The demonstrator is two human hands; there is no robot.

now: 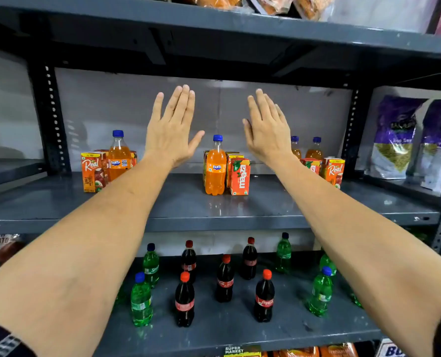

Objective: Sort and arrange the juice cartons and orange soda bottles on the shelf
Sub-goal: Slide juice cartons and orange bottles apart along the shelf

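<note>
Both arms reach over the grey middle shelf [183,202]. My left hand [171,127] and my right hand [267,130] are raised flat with fingers straight, palms toward the shelf, holding nothing. Between and below them stands an orange Fanta bottle [215,167] with a Maaza carton [240,176] and more cartons beside it. At the left a Real juice carton [93,172] stands by another Fanta bottle [119,155]. At the right two Fanta bottles [314,149] stand behind a Real carton [334,171] and a Maaza carton [312,166], partly hidden by my right forearm.
The shelf below [240,328] carries several cola bottles [184,300] and green soda bottles [141,300]. Purple snack bags [394,137] stand in the bay to the right. Perforated uprights [53,119] frame the bay. Packets lie on the top shelf [291,24].
</note>
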